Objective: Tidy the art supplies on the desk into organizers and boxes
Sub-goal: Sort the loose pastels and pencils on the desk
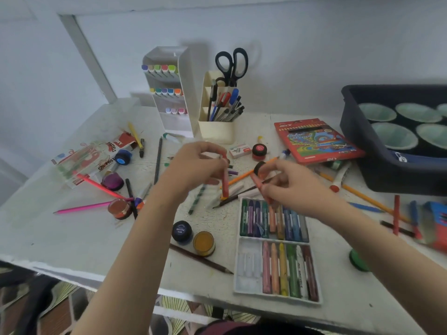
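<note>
My left hand (pixel 193 163) pinches a red oil pastel (pixel 225 184) that hangs nearly upright above the desk's middle. My right hand (pixel 287 182) pinches another reddish pastel (pixel 257 180), tilted, just above the top row of the white pastel tray (pixel 249 267). The tray lies at the front of the desk with two rows of pastels; its lower left slots hold none. Loose pencils, pens and paint jars are scattered around both hands.
A white marker organizer (pixel 169 93) and a cream pen holder (pixel 216 126) with scissors stand at the back. A red coloured-pencil box (pixel 314 141) and a dark bin (pixel 377 160) with green cups sit right. An oil pastel box (pixel 92 158) lies left. Blue and orange paint jars (pixel 193 238) are near the front.
</note>
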The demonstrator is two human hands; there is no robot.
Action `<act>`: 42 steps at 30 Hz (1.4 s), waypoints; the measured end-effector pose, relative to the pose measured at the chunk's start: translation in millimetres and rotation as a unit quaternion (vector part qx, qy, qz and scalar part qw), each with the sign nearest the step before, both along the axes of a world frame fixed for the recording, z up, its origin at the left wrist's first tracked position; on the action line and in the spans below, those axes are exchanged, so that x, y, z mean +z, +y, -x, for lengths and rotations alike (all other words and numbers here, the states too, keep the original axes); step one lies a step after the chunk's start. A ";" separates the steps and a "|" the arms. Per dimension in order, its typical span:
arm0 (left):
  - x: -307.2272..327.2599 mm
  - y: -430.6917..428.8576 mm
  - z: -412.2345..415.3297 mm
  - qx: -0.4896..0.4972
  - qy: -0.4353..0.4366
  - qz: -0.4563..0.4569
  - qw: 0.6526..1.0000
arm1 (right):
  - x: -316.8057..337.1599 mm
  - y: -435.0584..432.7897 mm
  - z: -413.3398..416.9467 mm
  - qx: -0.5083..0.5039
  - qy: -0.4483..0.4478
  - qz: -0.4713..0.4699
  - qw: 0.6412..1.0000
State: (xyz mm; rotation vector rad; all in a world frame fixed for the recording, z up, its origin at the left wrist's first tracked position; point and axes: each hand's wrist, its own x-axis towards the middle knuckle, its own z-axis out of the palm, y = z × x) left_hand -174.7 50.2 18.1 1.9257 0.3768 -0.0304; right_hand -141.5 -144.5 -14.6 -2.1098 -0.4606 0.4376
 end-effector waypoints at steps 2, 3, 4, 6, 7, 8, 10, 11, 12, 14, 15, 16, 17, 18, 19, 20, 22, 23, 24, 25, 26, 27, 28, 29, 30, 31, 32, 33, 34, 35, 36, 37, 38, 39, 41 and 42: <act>-6.4 -10.7 10.9 -0.054 0.036 -0.005 0.998 | -5.7 -5.9 18.8 0.007 0.008 0.022 1.000; -9.9 -16.3 16.3 -0.075 0.054 -0.012 0.996 | -9.5 -8.0 27.7 0.012 0.002 0.036 0.999; -14.0 -22.0 21.3 -0.091 0.071 -0.019 0.993 | -14.0 -10.4 36.3 0.020 -0.004 0.048 0.999; -22.9 -32.7 29.4 -0.116 0.104 -0.030 0.987 | -22.7 -14.4 51.7 0.037 -0.010 0.063 0.997; -27.0 -37.2 32.4 -0.131 0.120 -0.035 0.983 | -26.2 -16.0 57.4 0.042 -0.010 0.064 0.997; -31.0 -40.8 34.4 -0.147 0.135 -0.044 0.979 | -29.5 -17.9 61.9 0.045 -0.010 0.062 0.997; -37.4 -45.5 37.6 -0.166 0.152 -0.071 0.972 | -32.8 -20.7 67.6 0.049 -0.013 0.060 0.997; -39.4 -46.8 38.5 -0.171 0.156 -0.092 0.969 | -33.2 -21.1 69.4 0.051 -0.016 0.060 0.997; -41.4 -48.2 39.0 -0.177 0.162 -0.112 0.964 | -34.0 -21.6 70.9 0.055 -0.016 0.061 0.996; -43.5 -50.8 39.4 -0.191 0.173 -0.140 0.956 | -35.0 -21.3 73.1 0.063 -0.018 0.066 0.996; -44.1 -51.8 39.4 -0.195 0.176 -0.148 0.953 | -35.7 -20.8 73.8 0.066 -0.020 0.069 0.995; -45.0 -52.1 39.2 -0.196 0.176 -0.157 0.952 | -36.4 -20.4 74.3 0.067 -0.022 0.071 0.995; -45.2 -52.2 38.9 -0.195 0.174 -0.169 0.950 | -36.9 -19.7 74.8 0.068 -0.022 0.073 0.995; -45.0 -52.0 38.3 -0.193 0.171 -0.182 0.949 | -37.1 -18.9 75.3 0.068 -0.022 0.074 0.995; -45.1 -51.9 38.2 -0.193 0.170 -0.190 0.947 | -37.8 -18.6 75.6 0.069 -0.021 0.075 0.995; -45.1 -51.8 37.7 -0.194 0.170 -0.196 0.946 | -38.3 -18.0 75.9 0.071 -0.020 0.076 0.994; -46.1 -51.6 37.7 -0.193 0.168 -0.206 0.944 | -38.9 -16.9 76.7 0.073 -0.022 0.084 0.994; -46.2 -51.6 38.0 -0.192 0.166 -0.211 0.944 | -38.9 -16.4 77.2 0.074 -0.023 0.087 0.993; -46.6 -51.5 38.3 -0.191 0.163 -0.219 0.943 | -38.7 -16.0 77.8 0.077 -0.022 0.090 0.993; -46.9 -51.2 38.7 -0.191 0.160 -0.228 0.941 | -38.5 -15.4 78.5 0.081 -0.020 0.090 0.993; -47.3 -50.8 39.1 -0.191 0.158 -0.233 0.940 | -38.1 -14.7 79.1 0.084 -0.017 0.089 0.992; -47.5 -50.5 39.2 -0.191 0.157 -0.234 0.940 | -37.8 -14.0 79.5 0.088 -0.015 0.089 0.992; -47.8 -50.4 39.2 -0.190 0.157 -0.233 0.941 | -37.5 -13.5 80.0 0.090 -0.015 0.091 0.992; -47.9 -49.9 39.1 -0.190 0.158 -0.232 0.941 | -37.3 -13.2 80.0 0.091 -0.017 0.094 0.991; -47.9 -49.7 38.9 -0.190 0.158 -0.232 0.941 | -37.0 -13.0 80.3 0.090 -0.018 0.097 0.991; -48.0 -49.1 38.8 -0.190 0.157 -0.232 0.941 | -36.9 -12.8 80.5 0.089 -0.018 0.099 0.991; -48.0 -48.6 38.7 -0.190 0.157 -0.231 0.941 | -37.0 -12.8 80.8 0.088 -0.018 0.100 0.991; -48.1 -48.1 38.9 -0.191 0.157 -0.232 0.941 | -37.2 -12.8 81.2 0.087 -0.018 0.102 0.991; -48.3 -47.6 39.0 -0.194 0.157 -0.236 0.939 | -37.3 -12.7 81.7 0.087 -0.020 0.103 0.991; -48.6 -46.9 39.2 -0.199 0.157 -0.243 0.936 | -37.5 -12.3 81.8 0.087 -0.023 0.104 0.990; -48.7 -46.3 39.4 -0.203 0.157 -0.249 0.934 | -37.8 -12.3 81.9 0.088 -0.025 0.105 0.990; -48.9 -45.6 39.6 -0.204 0.158 -0.252 0.933 | -38.3 -12.0 82.0 0.089 -0.029 0.107 0.990; -49.1 -44.8 39.7 -0.206 0.159 -0.250 0.933 | -38.6 -11.4 81.8 0.091 -0.034 0.108 0.989; -49.3 -43.9 39.7 -0.208 0.160 -0.247 0.933 | -39.3 -10.8 81.4 0.092 -0.039 0.111 0.989; -50.1 -42.0 39.3 -0.214 0.161 -0.243 0.932 | -40.4 -10.2 80.1 0.093 -0.047 0.116 0.988; -50.6 -40.7 39.2 -0.217 0.161 -0.240 0.933 | -41.0 -9.8 79.4 0.094 -0.050 0.117 0.987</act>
